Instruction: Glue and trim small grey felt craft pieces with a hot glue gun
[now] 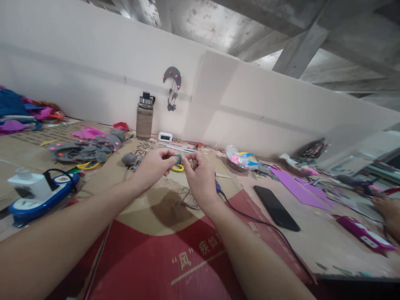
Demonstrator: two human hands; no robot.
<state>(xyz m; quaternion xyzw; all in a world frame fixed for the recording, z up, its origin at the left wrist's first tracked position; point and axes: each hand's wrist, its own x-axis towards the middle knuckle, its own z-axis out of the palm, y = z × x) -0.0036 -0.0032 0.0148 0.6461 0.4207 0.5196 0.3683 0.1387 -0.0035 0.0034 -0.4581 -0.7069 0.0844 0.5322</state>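
Note:
My left hand point(156, 168) is closed in a pinch on a small dark green piece point(179, 158), too small to name more closely. My right hand point(200, 177) meets it from the other side, thumb and forefinger pressed together at the piece's edge; what lies between them is hidden. Behind both hands shows the yellow handle point(178, 168) of what looks like scissors. A ball of grey yarn point(129, 158) lies left of my left hand. Loose grey strands point(187, 200) are below my right hand, over the red and tan cardboard point(140, 258).
A water bottle point(144, 118) and a small white clock point(165, 136) stand by the wall. On the left are grey felt pieces point(84, 151) and a blue power strip point(46, 198). Rightward lie a black phone point(276, 207), purple sheets point(300, 187) and another person's hand point(387, 208).

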